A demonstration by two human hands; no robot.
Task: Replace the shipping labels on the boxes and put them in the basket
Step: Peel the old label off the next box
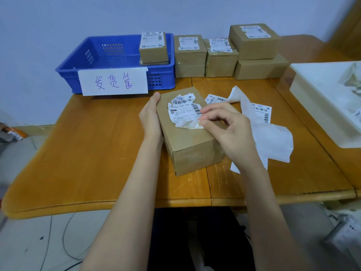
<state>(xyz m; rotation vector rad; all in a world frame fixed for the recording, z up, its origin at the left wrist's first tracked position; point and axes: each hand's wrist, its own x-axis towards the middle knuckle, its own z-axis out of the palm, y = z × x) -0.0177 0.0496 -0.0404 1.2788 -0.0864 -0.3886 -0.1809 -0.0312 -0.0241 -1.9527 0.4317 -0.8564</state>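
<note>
The box (192, 137) being relabelled lies flat on the wooden table (88, 153), near the middle of its front edge. Behind it, at the table's back edge, a blue basket (117, 75) with a handwritten paper sign holds one labelled box (153, 48); more boxes (230, 55) are stacked beside it to the right. The left hand (151, 116) lies with straight fingers along the box's left side. The right hand (224, 126) pinches the torn, half-peeled label (183, 110) on its top. Loose backing paper (269, 137) and spare labels (261, 112) lie just right.
</note>
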